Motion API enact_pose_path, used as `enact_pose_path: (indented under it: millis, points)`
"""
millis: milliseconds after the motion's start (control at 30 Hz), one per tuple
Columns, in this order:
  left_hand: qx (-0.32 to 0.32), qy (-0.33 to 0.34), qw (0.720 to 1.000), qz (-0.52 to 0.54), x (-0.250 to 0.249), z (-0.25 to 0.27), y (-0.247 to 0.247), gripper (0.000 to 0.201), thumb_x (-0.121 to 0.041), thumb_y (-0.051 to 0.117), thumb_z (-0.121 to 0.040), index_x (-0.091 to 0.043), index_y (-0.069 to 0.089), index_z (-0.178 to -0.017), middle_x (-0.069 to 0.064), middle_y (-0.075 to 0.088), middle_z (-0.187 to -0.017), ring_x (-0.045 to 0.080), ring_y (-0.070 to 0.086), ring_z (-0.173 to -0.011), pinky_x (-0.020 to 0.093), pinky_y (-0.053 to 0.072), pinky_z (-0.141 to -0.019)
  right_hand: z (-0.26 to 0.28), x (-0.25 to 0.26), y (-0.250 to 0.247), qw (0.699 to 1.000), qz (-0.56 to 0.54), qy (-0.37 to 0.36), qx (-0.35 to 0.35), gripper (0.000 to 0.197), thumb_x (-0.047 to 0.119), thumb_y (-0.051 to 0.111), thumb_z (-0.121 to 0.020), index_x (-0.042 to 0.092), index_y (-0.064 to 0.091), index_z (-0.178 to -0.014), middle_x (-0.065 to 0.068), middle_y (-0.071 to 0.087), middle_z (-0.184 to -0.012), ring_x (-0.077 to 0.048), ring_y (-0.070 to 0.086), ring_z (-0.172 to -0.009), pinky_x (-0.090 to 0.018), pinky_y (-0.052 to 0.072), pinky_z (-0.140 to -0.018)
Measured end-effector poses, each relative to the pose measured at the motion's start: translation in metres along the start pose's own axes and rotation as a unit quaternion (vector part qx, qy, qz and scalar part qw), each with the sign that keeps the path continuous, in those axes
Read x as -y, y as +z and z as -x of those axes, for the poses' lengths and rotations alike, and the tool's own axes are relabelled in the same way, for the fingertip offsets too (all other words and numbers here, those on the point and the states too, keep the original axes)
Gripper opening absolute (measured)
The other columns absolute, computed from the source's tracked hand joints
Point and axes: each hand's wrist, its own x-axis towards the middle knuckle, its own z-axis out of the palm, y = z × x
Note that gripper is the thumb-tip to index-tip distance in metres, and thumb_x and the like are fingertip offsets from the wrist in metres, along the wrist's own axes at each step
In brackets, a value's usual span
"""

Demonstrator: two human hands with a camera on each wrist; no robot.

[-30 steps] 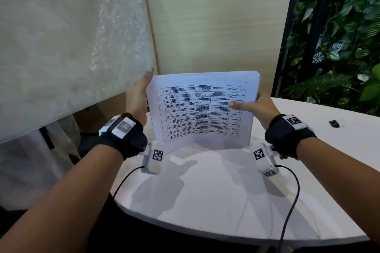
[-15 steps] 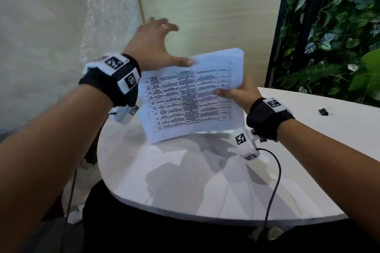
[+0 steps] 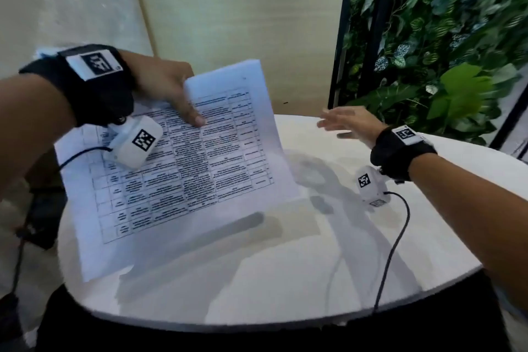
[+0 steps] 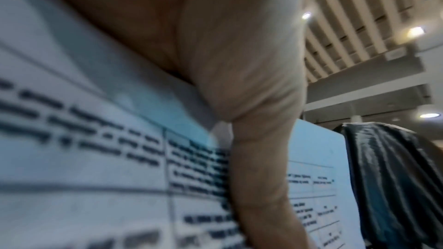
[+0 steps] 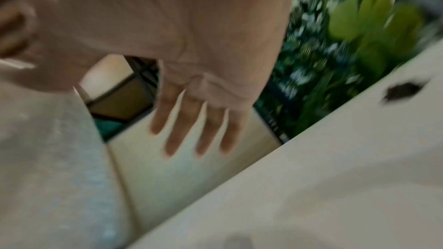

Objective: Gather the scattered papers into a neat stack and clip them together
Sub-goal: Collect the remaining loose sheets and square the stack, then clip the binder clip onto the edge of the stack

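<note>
A stack of white papers (image 3: 183,174) printed with a table is tilted over the left part of the round white table (image 3: 285,280), its far edge raised. My left hand (image 3: 168,91) grips the stack's top edge, thumb pressed on the printed face and fingers hidden behind. The left wrist view shows that thumb (image 4: 261,168) lying across the papers (image 4: 84,158). My right hand (image 3: 347,123) hovers over the table to the right of the stack, fingers straight and spread, holding nothing. In the right wrist view a small black binder clip (image 5: 402,91) lies on the table (image 5: 311,186), right of my right hand (image 5: 199,120).
A beige partition panel (image 3: 243,23) stands behind the table, and a wall of green leaves (image 3: 443,37) fills the right side. A black post (image 3: 377,8) runs between them. Wrist camera cables (image 3: 391,251) trail over the table's front edge.
My right hand has let go of the stack and moved right, opening. The left hand came down onto the top edge and now holds the stack alone, which has tipped lower toward the table.
</note>
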Motion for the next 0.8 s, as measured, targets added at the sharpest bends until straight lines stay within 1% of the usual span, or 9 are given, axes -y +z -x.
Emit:
enact_pose_path:
  millis: [67,133,200,267,333,500,633,700,800]
  points:
    - [0.026,-0.025,0.999,0.025,0.025,-0.013,0.025,0.035,-0.027,0.096,-0.060,-0.003,0.075,-0.074,0.009,0.074,-0.074,0.018,0.065,-0.065,0.022,0.048,-0.064,-0.014,-0.034,-0.034,0.962,0.228,0.095,-0.113,0.073,0.058,0.071,-0.076,0.012,0.057,-0.132,-0.012,0.055,-0.140,-0.031,0.050,-0.130,-0.041,0.039,-0.108]
    - [0.045,-0.055,0.997,0.042,0.037,-0.016,0.050,0.021,-0.016,0.090,-0.067,-0.010,0.071,-0.063,-0.004,0.069,-0.060,0.009,0.061,-0.054,0.015,0.045,-0.055,-0.022,-0.067,-0.058,0.902,0.335,0.234,-0.142,0.078,0.051,0.066,-0.086,0.010,0.038,-0.146,-0.020,0.033,-0.152,-0.040,0.038,-0.136,-0.048,0.035,-0.111]
    - [0.057,-0.090,0.994,0.020,0.051,-0.023,0.069,0.047,-0.042,0.094,-0.060,-0.005,0.065,-0.064,-0.003,0.061,-0.059,0.010,0.055,-0.051,0.017,0.040,-0.055,-0.028,-0.092,-0.068,0.875,0.362,0.302,-0.111,0.072,0.052,0.063,-0.086,0.004,0.046,-0.137,-0.023,0.044,-0.145,-0.042,0.045,-0.130,-0.047,0.041,-0.105]
    - [0.068,-0.092,0.993,0.004,0.068,-0.032,0.083,0.081,-0.077,0.086,-0.034,-0.006,0.061,-0.062,0.000,0.054,-0.059,0.014,0.049,-0.054,0.022,0.035,-0.056,-0.040,-0.116,-0.070,0.878,0.379,0.279,-0.086,0.052,0.048,0.064,-0.079,0.004,0.064,-0.106,-0.018,0.064,-0.120,-0.039,0.061,-0.107,-0.043,0.049,-0.096]
    - [0.069,-0.111,0.991,-0.026,0.081,-0.041,0.092,0.071,-0.077,0.084,-0.039,-0.014,0.059,-0.059,-0.006,0.058,-0.057,0.013,0.051,-0.053,0.023,0.037,-0.054,-0.057,-0.134,-0.062,0.883,0.394,0.242,-0.082,0.035,0.045,0.058,-0.073,0.012,0.068,-0.079,-0.014,0.072,-0.096,-0.034,0.065,-0.085,-0.043,0.056,-0.087]
    - [0.072,-0.127,0.989,-0.020,0.079,-0.049,0.110,0.026,-0.031,0.088,-0.074,-0.014,0.070,-0.080,-0.004,0.072,-0.075,0.011,0.065,-0.067,0.017,0.046,-0.061,-0.034,-0.053,0.011,0.929,0.342,0.140,-0.040,0.028,0.033,0.076,-0.078,0.008,0.078,-0.090,-0.012,0.075,-0.095,-0.031,0.067,-0.091,-0.035,0.056,-0.082]
    - [0.067,-0.143,0.987,-0.020,0.077,-0.049,0.116,0.034,-0.036,0.087,-0.073,-0.010,0.074,-0.091,0.006,0.076,-0.090,0.024,0.069,-0.082,0.027,0.052,-0.077,-0.027,-0.012,0.056,0.943,0.322,0.079,0.016,0.020,0.023,0.082,-0.074,0.010,0.075,-0.087,-0.010,0.074,-0.094,-0.025,0.067,-0.084,-0.036,0.058,-0.081]
    - [0.068,-0.149,0.986,-0.014,0.075,-0.048,0.119,0.049,-0.039,0.088,-0.070,-0.004,0.075,-0.102,0.012,0.078,-0.099,0.030,0.072,-0.094,0.037,0.054,-0.090,-0.025,0.000,0.077,0.941,0.332,0.055,0.037,0.027,0.022,0.083,-0.073,0.014,0.065,-0.091,-0.008,0.069,-0.103,-0.026,0.065,-0.093,-0.040,0.057,-0.085]
    - [0.060,-0.141,0.988,0.013,0.073,-0.040,0.123,0.052,-0.040,0.088,-0.071,-0.004,0.074,-0.105,0.013,0.077,-0.101,0.030,0.071,-0.096,0.037,0.053,-0.091,-0.024,0.010,0.102,0.937,0.342,0.037,0.052,0.028,0.021,0.080,-0.074,0.015,0.071,-0.100,-0.006,0.071,-0.107,-0.023,0.065,-0.098,-0.032,0.056,-0.086]
